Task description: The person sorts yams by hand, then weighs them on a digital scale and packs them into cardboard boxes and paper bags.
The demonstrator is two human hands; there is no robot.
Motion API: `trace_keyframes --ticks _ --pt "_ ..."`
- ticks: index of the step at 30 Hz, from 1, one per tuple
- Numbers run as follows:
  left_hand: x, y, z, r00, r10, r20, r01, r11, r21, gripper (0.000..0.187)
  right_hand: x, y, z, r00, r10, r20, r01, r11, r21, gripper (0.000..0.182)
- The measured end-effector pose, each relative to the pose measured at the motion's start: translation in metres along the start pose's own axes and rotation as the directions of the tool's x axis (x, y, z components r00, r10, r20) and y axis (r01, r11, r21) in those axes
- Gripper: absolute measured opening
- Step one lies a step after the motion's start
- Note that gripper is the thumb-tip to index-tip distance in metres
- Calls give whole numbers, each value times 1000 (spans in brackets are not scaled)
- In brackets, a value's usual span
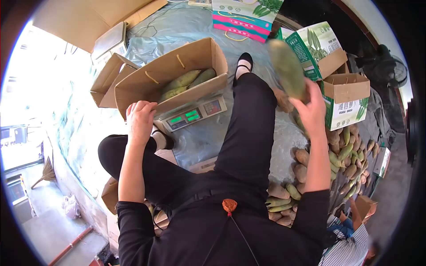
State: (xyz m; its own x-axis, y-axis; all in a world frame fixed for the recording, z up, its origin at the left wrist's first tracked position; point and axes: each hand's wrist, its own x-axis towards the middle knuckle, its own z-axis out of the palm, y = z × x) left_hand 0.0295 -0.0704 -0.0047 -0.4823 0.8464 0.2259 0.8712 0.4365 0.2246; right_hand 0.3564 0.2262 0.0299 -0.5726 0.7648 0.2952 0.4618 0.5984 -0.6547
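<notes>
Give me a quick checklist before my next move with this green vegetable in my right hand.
1. Green vegetable held in right hand: ok.
2. Open box steadied: ok, left hand appears to rest on its near rim.
3. Room inside: ok, apparently; a few vegetables lie toward its right end.
4. Scale switched on: ok, green readouts lit under the box's near side.
5. Digits readable: cannot tell, too small.
6. Right hand over the box: not ok, it is off to the right.
</notes>
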Motion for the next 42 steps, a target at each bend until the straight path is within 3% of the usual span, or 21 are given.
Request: trace_keyframes --ticks 2,5,7,9,10,12,16,18,19,21,22,24,26,28,30,33,38,42 --pt "0 -1 0 1000 -31 -4 31 1000 1 19 34 -47 18 991 -106 83 108 994 -28 51" --pt "0 -1 0 999 -50 -16 50 998 -28 17 69 -91 67 899 -360 249 390 917 -80 48" --pt "2 -2 -1 999 -51 -16 50 998 -35 16 77 -109 113 840 -432 329 488 866 -109 47" --pt "2 -3 1 999 -47 -24 47 999 -18 14 79 -134 173 752 -555 356 633 759 -154 19" --pt "2 -3 0 999 -36 -16 35 999 -28 14 77 -137 199 741 -592 318 656 739 -152 14" --pt "3 -3 0 999 -48 -12 48 999 -2 14 79 -150 232 744 -475 470 605 778 -172 23" --pt "3 -1 1 998 -56 10 56 998 -20 13 68 -158 226 828 -428 363 465 885 -15 61" --pt "5 -3 4 999 -50 8 50 999 -12 12 70 -157 197 831 -399 387 424 905 22 47" --pt "5 -7 6 999 -29 15 28 998 51 10 72 -149 180 861 -427 275 440 898 17 41" --pt "7 -6 6 997 -50 55 51 999 -19 10 71 -119 141 898 -438 36 436 898 55 33" --pt "6 -6 7 998 -31 56 31 1000 2 10 70 -100 118 908 -410 -86 417 902 106 31" --pt "8 1 6 999 -5 52 4 1000 16 10 54 -51 84 983 -108 -146 141 962 233 31" --pt "7 -2 8 998 -53 37 54 998 -13 10 24 12 66 965 128 -228 -51 947 317 27" --pt "8 -2 9 999 -13 46 13 1000 -1 12 -27 74 58 910 382 -163 -338 909 244 24" --pt "8 -1 12 999 -46 22 48 994 -95 14 -97 145 69 864 498 -72 -499 866 -8 23" --pt "10 -3 17 1000 -27 0 26 994 -104 14 -209 185 81 713 697 73 -680 713 -169 21" --pt "11 -20 28 998 -46 -47 42 996 -84 21 -344 187 107 430 849 305 -759 524 -387 21" --pt "11 -22 31 998 -31 -51 28 998 -58 23 -392 191 129 321 865 387 -781 472 -408 26"
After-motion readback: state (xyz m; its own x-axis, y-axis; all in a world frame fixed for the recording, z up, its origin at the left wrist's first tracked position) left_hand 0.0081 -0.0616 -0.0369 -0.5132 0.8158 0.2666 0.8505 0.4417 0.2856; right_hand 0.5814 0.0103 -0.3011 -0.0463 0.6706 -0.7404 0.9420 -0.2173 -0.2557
